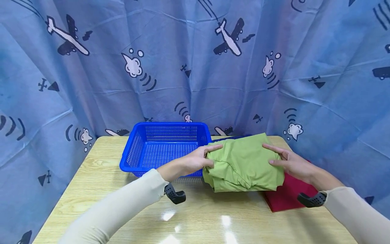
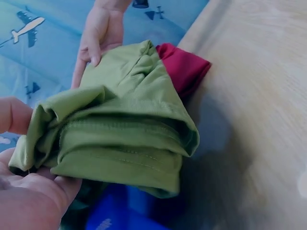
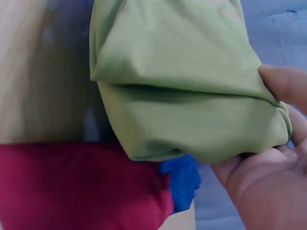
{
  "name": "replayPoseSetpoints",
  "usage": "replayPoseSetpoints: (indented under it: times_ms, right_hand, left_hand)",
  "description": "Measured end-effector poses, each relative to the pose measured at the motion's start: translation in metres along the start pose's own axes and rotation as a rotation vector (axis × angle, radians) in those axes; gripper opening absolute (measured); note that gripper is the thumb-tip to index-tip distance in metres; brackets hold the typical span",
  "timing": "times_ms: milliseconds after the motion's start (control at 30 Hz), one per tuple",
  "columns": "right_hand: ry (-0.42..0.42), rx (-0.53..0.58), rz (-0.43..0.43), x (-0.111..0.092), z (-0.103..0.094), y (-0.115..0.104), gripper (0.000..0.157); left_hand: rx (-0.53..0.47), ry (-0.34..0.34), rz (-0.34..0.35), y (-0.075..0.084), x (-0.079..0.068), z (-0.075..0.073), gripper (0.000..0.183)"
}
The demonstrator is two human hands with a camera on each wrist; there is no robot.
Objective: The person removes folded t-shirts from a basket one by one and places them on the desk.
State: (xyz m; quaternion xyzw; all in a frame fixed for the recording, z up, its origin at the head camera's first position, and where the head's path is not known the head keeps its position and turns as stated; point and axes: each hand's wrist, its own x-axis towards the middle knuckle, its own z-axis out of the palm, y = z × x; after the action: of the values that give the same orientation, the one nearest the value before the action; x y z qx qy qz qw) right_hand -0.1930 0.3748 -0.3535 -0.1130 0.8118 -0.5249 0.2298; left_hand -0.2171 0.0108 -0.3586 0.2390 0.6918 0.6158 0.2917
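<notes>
Between both hands is a folded light green garment [image 1: 243, 162], raised above the table, its stacked layers showing in the left wrist view. My left hand [image 1: 196, 160] grips its left side, with fingers under the layers and the thumb side over them [image 2: 38, 201]. On the opposite side, my right hand [image 1: 295, 166] pinches the edge; in the right wrist view its fingers [image 3: 283, 86] lie at the fold. A folded red cloth [image 1: 286, 196] lies on the table below and to the right, partly covered from the head view by the green garment and the right forearm.
Left of the garment stands a blue plastic basket [image 1: 129, 152] with perforated walls and nothing inside. Dark blue cloth [image 1: 228, 138] shows behind the green garment. The light wood table [image 1: 100, 189] ends at a blue airplane-print curtain [image 1: 170, 78].
</notes>
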Motion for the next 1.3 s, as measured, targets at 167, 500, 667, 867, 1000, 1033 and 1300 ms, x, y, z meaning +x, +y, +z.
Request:
replayPoseSetpoints:
  times_ms: [167,500,667,867,1000,1033,1300]
  right_hand:
    - [-0.028,0.013,0.025,-0.003,0.002,0.016,0.071]
    - [-0.036,-0.037,0.063,-0.010,0.007,0.048,0.071]
    - [-0.048,0.030,0.064,-0.016,0.010,0.056,0.071]
    - [-0.119,0.097,0.053,-0.015,0.011,0.058,0.068]
    - [-0.217,0.148,0.068,-0.012,0.015,0.060,0.069]
    - [-0.236,0.157,0.080,-0.011,0.016,0.061,0.070]
    - [-0.331,0.224,0.143,-0.004,0.030,0.075,0.075]
  left_hand:
    - [0.054,-0.001,-0.026,-0.012,0.005,0.012,0.084]
    - [0.147,-0.044,-0.021,-0.036,0.008,0.029,0.083]
    - [0.109,-0.058,-0.052,-0.045,0.008,0.037,0.083]
    - [0.021,-0.078,-0.104,-0.060,0.005,0.040,0.081]
    - [-0.019,-0.072,-0.129,-0.072,0.000,0.035,0.080]
    - [-0.022,-0.069,-0.141,-0.075,-0.001,0.034,0.080]
    - [0.038,-0.080,-0.210,-0.099,-0.010,0.028,0.078]
